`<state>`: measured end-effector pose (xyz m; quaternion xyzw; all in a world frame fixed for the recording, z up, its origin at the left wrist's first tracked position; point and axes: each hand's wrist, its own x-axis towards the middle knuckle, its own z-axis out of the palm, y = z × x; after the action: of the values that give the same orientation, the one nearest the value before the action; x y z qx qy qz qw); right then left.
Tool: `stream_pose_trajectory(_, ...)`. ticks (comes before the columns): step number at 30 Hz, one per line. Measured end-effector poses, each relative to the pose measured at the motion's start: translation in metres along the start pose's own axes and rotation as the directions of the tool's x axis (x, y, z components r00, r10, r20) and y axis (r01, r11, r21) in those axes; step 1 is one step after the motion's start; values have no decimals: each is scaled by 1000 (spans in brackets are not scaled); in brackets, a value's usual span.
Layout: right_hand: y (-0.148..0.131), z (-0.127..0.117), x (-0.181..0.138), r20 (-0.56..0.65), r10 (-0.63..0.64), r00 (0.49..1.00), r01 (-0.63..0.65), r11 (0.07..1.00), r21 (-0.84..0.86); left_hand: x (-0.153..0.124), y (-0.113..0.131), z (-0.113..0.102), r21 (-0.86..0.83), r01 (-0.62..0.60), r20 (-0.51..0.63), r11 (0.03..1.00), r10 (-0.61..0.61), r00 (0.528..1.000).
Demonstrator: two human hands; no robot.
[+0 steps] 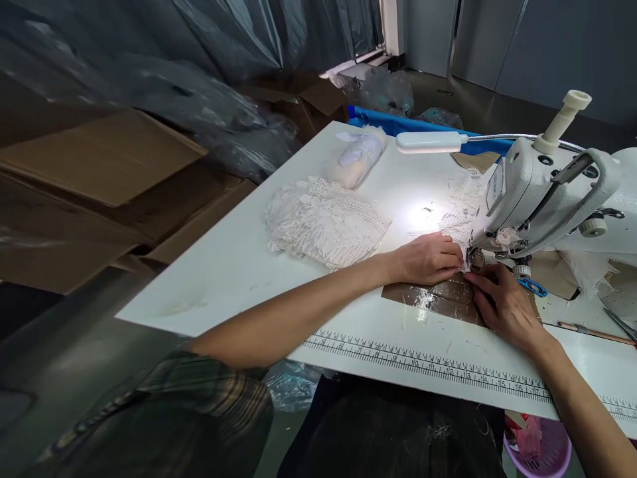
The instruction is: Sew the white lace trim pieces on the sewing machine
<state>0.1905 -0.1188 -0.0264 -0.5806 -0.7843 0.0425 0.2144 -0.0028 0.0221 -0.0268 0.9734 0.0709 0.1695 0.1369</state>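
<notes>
A white sewing machine (527, 192) stands at the right of the table, its needle area lit by a small lamp (432, 142). Just left of the needle, my left hand (432, 260) has its fingers curled closed on white lace (455, 222), which spreads behind it. My right hand (507, 304) lies in front of the needle, thumb and forefinger pinching the near edge of that lace. Both hands rest over a brown plate (432, 302) on the tabletop. The exact grip of the fingertips is partly hidden.
Left of my hands lies a heap of white lace (328, 222), with a wrapped bundle (359, 158) behind it. A printed ruler (423, 362) runs along the table's front edge. Blue snips (532, 287) and a pencil (594, 332) lie right. Cardboard boxes (99, 159) stand left.
</notes>
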Motion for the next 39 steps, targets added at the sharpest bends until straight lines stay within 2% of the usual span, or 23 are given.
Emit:
stream_pose_trajectory(3, 1, -12, 2, 54, 74, 996, -82, 984, 160, -1, 2, 0, 55, -11, -6, 998, 12, 1000)
stream_pose_trajectory(5, 5, -20, 6, 121, 187, 975, -212, 945, 247, -2, 2, 1, 85, -29, -30, 996, 31, 999)
stream_pose_trajectory(7, 10, -24, 10, 151, 313, 938, -343, 902, 262, -3, 2, 2, 113, -41, -58, 993, 47, 997)
stream_pose_trajectory(9, 14, -22, 13, 110, 381, 918, -396, 882, 255, -4, 2, 4, 136, -50, -85, 989, 62, 994)
stream_pose_trajectory(13, 15, -7, 12, -76, 385, 920, -352, 896, 270, -5, -1, 8, 174, -98, -143, 980, 124, 982)
stream_pose_trajectory(15, 11, -2, 9, -121, 354, 927, -316, 915, 251, -5, -2, 10, 181, -119, -163, 976, 149, 975)
stream_pose_trajectory(19, 7, -2, 6, -106, 157, 982, -138, 976, 168, -5, -1, 9, 188, -138, -175, 973, 171, 970)
stream_pose_trajectory(23, 8, -3, 7, -45, 1, 999, 1, 999, 49, -4, 2, 6, 179, -110, -117, 978, 132, 984)
stream_pose_trajectory(26, 9, -1, 7, 3, 10, 1000, -10, 1000, -6, -3, 4, 2, 179, -88, -74, 980, 103, 992)
stream_pose_trajectory(33, 6, 1, 5, 21, 25, 999, -23, 996, -87, -4, 7, -8, 228, -170, 32, 959, 167, 985)
stream_pose_trajectory(39, -4, 4, 2, -29, 0, 1000, -5, 979, -205, -5, 12, -4, 308, -148, 8, 940, 153, 988)
